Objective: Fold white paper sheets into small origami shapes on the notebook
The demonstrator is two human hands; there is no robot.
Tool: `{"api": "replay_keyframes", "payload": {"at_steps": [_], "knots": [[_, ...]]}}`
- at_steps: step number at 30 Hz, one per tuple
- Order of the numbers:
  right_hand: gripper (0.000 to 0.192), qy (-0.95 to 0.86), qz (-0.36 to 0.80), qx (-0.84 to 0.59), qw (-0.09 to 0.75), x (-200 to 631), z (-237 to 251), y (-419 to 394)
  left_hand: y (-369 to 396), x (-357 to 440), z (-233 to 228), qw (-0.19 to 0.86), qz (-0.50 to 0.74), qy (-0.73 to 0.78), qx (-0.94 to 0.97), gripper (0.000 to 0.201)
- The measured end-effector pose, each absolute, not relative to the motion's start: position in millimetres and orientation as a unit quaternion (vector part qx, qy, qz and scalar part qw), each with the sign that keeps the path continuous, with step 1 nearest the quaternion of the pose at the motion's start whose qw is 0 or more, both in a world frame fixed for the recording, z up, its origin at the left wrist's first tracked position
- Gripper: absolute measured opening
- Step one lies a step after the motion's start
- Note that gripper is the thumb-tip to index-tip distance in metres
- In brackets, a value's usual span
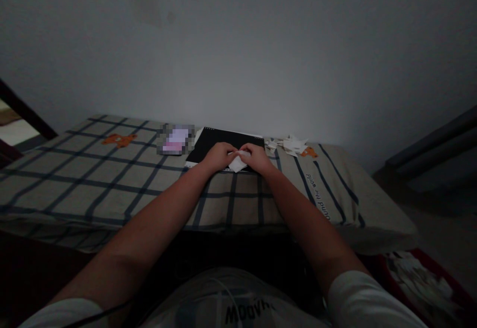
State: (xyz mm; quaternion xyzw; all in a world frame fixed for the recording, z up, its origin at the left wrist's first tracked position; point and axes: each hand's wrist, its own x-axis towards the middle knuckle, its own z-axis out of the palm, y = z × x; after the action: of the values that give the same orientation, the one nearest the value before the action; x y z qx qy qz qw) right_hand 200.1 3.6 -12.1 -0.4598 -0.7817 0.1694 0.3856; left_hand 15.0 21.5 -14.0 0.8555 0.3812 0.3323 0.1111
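Both my hands meet over a black sheet [219, 138] that lies on the cloth-covered table. Between them is a small piece of white paper [238, 164], its lower corner pointing toward me. My left hand [220, 156] grips the paper from the left, thumb and fingers pressed together. From the right, my right hand [256, 157] pinches the same paper, fingertips close to those of the left. The fingertips partly cover the paper's upper part, so its full shape is hidden.
A lit phone [176, 140], partly pixelated, lies left of the black sheet. A pile of white paper pieces [294, 145] is at the right. The checked tablecloth [156, 189] reaches the wall. A red container [425, 278] with white scraps stands below right.
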Motion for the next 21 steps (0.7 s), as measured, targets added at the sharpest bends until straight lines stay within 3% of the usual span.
{"api": "replay_keyframes", "payload": {"at_steps": [9, 21], "knots": [[0.027, -0.765, 0.169, -0.503, 0.366, 196.0, -8.5, 0.7, 22.8, 15.3, -15.1, 0.126, 0.333, 0.389, 0.850, 0.030], [0.038, -0.735, 0.188, -0.496, 0.423, 202.3, -9.2, 4.7, 17.6, 15.6, -10.1, 0.164, 0.364, 0.402, 0.824, 0.023]]}}
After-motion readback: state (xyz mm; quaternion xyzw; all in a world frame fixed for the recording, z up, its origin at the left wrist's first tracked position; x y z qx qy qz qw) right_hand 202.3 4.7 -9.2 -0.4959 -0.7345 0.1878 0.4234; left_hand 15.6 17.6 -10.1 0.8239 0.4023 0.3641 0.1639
